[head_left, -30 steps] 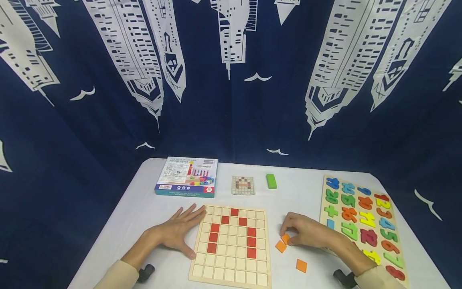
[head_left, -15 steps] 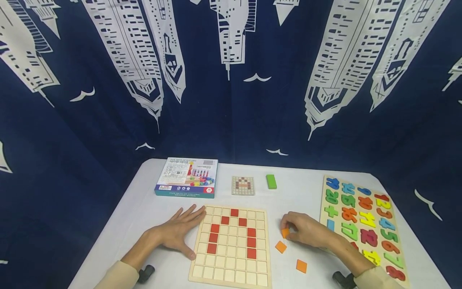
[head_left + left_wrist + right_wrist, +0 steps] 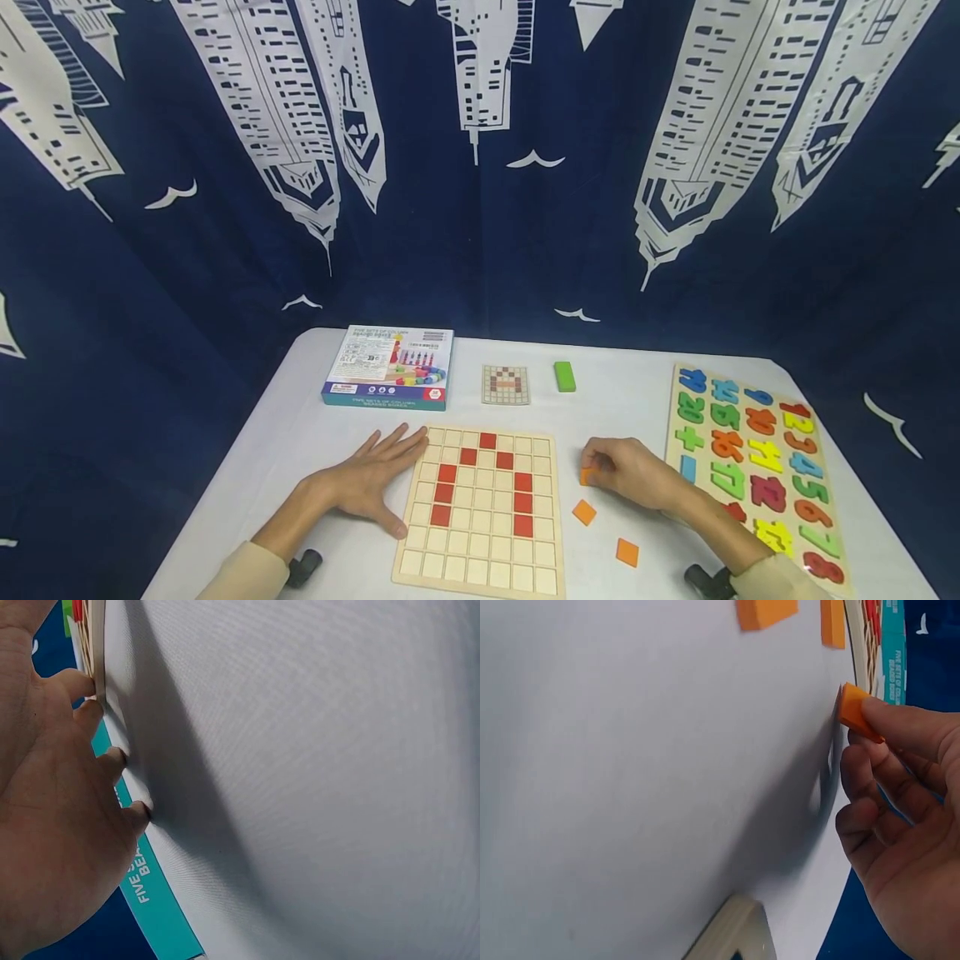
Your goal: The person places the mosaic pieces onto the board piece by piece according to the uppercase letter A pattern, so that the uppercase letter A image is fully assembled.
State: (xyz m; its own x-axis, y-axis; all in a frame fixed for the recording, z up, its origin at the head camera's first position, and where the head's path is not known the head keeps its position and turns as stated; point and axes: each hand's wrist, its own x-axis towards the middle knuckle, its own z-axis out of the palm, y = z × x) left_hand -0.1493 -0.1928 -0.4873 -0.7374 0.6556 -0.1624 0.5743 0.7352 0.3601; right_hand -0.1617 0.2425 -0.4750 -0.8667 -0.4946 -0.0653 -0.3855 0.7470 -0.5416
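My left hand [image 3: 367, 482] lies spread, its thumb and fingertips touching the left edge of a wooden grid board [image 3: 480, 546]. Red square tiles [image 3: 522, 503] sit in several cells of that board, forming a pointed arch. To the right of the board, my right hand [image 3: 633, 471] pinches an orange square tile [image 3: 859, 712] between thumb and fingers. In the right wrist view the tile is tilted, close to the table. Two more orange tiles lie on the table, a nearer tile [image 3: 627, 552] and another tile [image 3: 584, 512] beside the board.
A small pattern card [image 3: 505, 385] and a green block [image 3: 565, 377] lie behind the board. The bead-set box [image 3: 387, 367] stands at the back left. On the right is a number puzzle board [image 3: 750, 467], partly under the right forearm.
The right hand has gripped one orange tile and drawn it slightly up and away from the tile beside it. My left hand has stayed in place.
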